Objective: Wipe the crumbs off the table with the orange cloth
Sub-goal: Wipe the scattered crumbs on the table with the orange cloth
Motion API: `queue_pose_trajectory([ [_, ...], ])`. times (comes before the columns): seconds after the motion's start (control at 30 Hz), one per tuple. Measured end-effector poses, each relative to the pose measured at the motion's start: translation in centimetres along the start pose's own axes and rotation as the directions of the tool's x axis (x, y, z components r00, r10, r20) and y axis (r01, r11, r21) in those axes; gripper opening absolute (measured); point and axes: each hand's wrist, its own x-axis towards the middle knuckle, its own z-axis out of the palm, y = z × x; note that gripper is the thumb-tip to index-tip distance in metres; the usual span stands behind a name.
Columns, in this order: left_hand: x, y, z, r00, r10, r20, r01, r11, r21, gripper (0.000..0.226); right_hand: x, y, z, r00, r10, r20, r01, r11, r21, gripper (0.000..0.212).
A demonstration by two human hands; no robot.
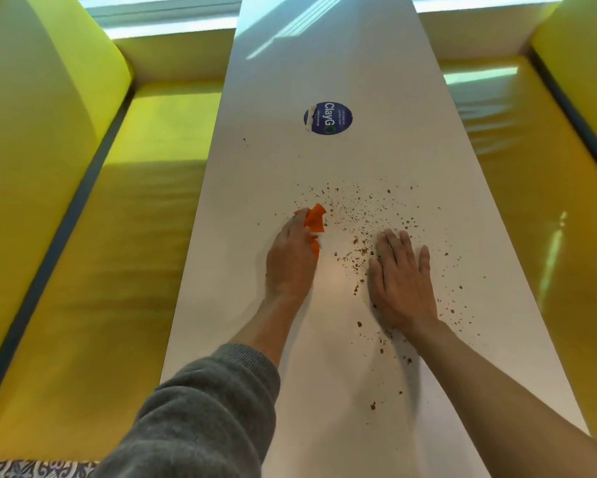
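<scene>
A long white table (341,74) runs away from me. Brown crumbs (362,215) are scattered over its middle, mostly right of centre, with a few trailing toward me. My left hand (290,260) presses the crumpled orange cloth (315,220) onto the table just left of the crumbs; the cloth sticks out past the fingers and most of it is hidden beneath the hand. My right hand (402,281) lies flat, palm down, fingers slightly apart, on the crumb-strewn part of the table and holds nothing.
A round blue sticker (328,118) sits on the table beyond the crumbs. Yellow padded bench seats (117,270) flank the table on both sides, the right one (538,201) glossy. A patterned floor (31,469) shows at bottom left.
</scene>
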Motion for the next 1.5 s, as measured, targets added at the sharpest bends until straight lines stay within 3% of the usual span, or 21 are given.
queue_pose_trajectory([
  [0.33,5.1,-7.7,-5.4,0.966,-0.189,-0.174,0.21,0.971,0.111,0.04,3.8,-0.4,-0.8,1.0,0.001,0.031,-0.001,1.0,0.014,0.058],
  [0.5,5.9,-11.2,-5.9,0.939,-0.285,-0.193,0.327,0.915,0.238,0.042,5.9,-0.7,-0.4,0.999,-0.005,0.049,0.005,1.0,0.009,0.058],
  [0.6,5.7,-12.3,-5.1,0.954,-0.279,-0.109,0.299,0.864,0.405,0.051,6.9,-0.5,-0.1,0.999,-0.007,0.047,0.005,0.999,0.034,0.058],
  [0.73,6.0,-12.4,-4.0,0.961,-0.263,-0.081,0.27,0.845,0.462,0.057,7.8,0.0,0.2,0.999,-0.011,0.035,0.01,1.0,0.028,0.059],
  [1.03,8.7,-8.9,0.3,0.988,-0.15,0.047,0.111,0.876,0.469,0.06,8.3,0.7,0.6,1.0,0.015,0.014,-0.015,1.0,0.012,0.061],
  [1.5,4.5,-1.7,6.0,0.986,0.018,0.167,-0.086,0.907,0.412,0.056,8.2,0.4,0.7,1.0,0.01,-0.004,-0.01,1.0,-0.009,0.061],
])
